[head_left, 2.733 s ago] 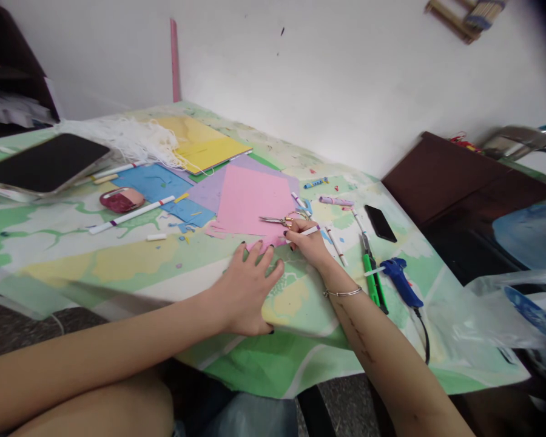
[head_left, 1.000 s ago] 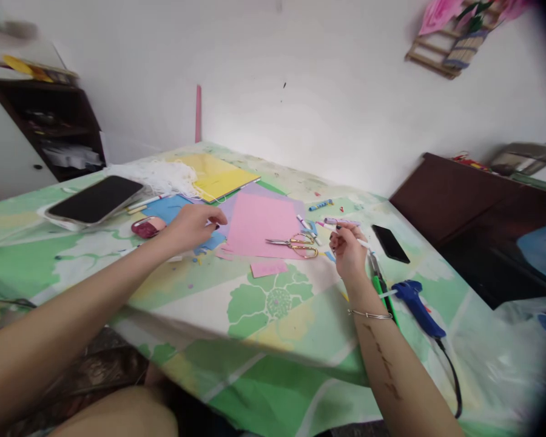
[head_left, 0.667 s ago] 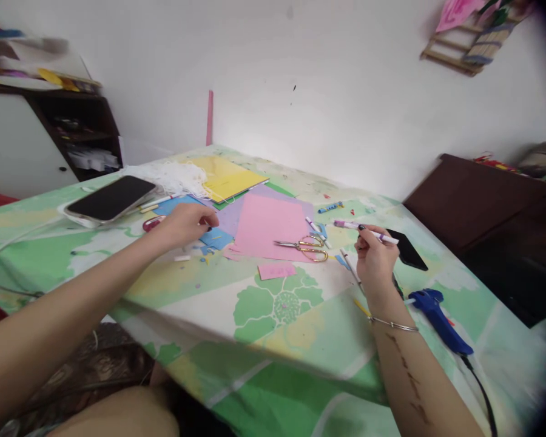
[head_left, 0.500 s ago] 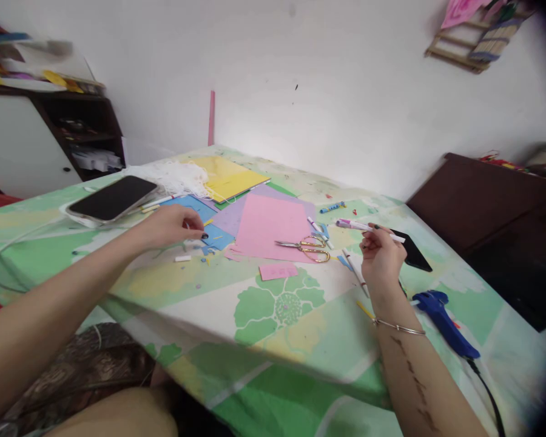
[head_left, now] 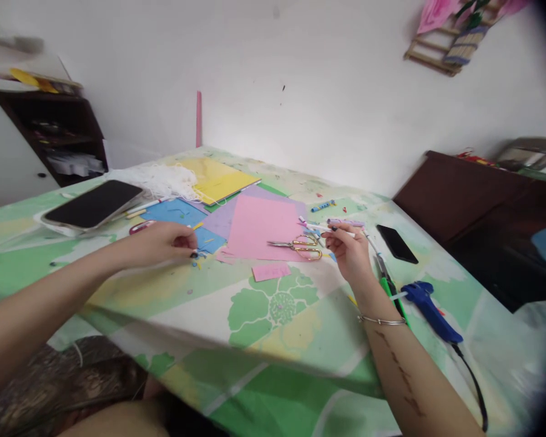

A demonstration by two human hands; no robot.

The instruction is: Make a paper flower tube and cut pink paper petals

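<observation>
Pinching a white marker (head_left: pixel 317 227) in my right grip (head_left: pixel 348 249) above the desk (head_left: pixel 191 315).
Its long axis runs roughly sideways, the free end pointing left towards the pink sheet (head_left: pixel 264 221), near the handles of the scissors (head_left: pixel 293 245). A small pink slip (head_left: pixel 271 272) lies left of this grip and slightly closer to my body, also lengthwise side to side; my right is the nearer hand. My left grip (head_left: pixel 170 243) is low by the paper scraps (head_left: pixel 198 265), fingers curled narrow; I cannot tell whether they hold anything. Compared with half a second ago, my right is clear of the black phone (head_left: pixel 397 244) and closer to the scissors, and the short white piece below my left is out of sight.
</observation>
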